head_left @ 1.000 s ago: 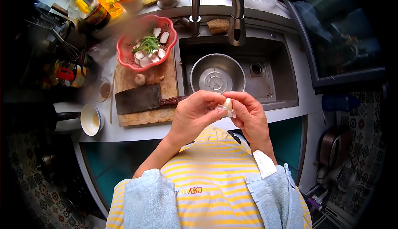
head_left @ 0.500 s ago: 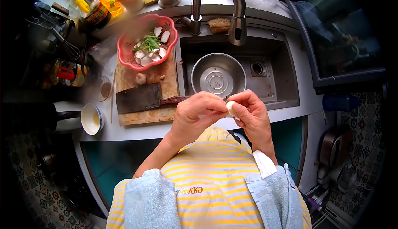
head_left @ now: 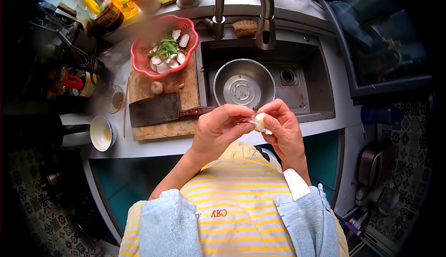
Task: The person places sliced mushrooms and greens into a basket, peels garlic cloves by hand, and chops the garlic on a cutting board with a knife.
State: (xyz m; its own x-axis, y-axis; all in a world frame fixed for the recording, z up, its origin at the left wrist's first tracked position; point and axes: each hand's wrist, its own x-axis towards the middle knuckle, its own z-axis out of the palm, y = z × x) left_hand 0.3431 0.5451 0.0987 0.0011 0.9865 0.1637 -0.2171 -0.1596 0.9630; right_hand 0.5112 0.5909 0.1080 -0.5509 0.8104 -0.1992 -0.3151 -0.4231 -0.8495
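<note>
My right hand pinches a pale, partly peeled garlic clove between thumb and fingers, near the counter's front edge. On its left, my left hand is closed on papery garlic skin that is coming off the clove. Behind my hands, a metal basin sits in the sink, with a few small scraps inside. Left of it lies a cleaver on the wooden cutting board, beside a garlic bulb and a small loose piece.
A red basket with green leaves and white pieces overlaps the board's back edge. The faucet hangs over the sink. A small bowl and a chopstick are at left; bottles stand at back left.
The skin has been pulled outward from the clove toward my left hand, so more of it shows between my fingers. My hands stay in nearly the same place.
</note>
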